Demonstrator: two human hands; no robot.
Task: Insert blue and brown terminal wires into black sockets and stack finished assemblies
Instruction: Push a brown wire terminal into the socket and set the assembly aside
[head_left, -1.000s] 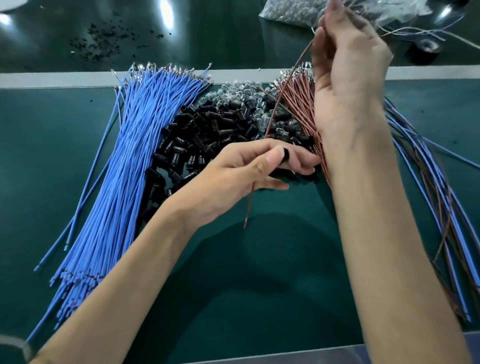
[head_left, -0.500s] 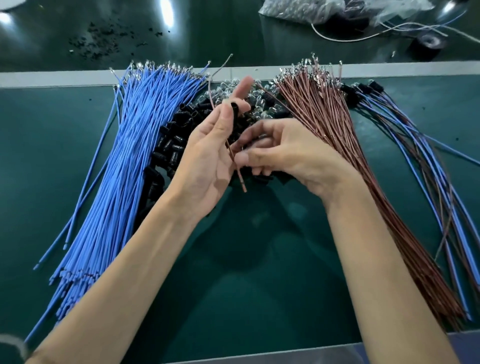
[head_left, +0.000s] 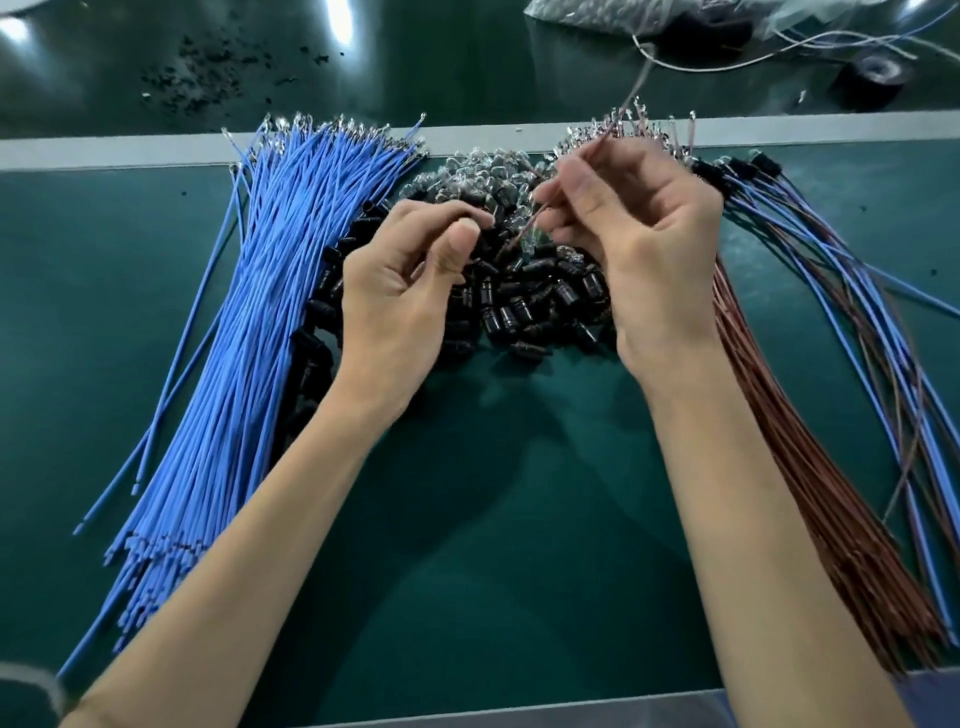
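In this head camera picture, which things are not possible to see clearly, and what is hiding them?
1. Head view: what the left hand pinches, if anything; its curled fingers cover the grip.
2. Head view: the lower tip of the brown wire pinched by the right hand; it is lost against the black sockets, and the upper end is motion-blurred.
3. Head view: the far ends of the finished assemblies; the right edge cuts them off.
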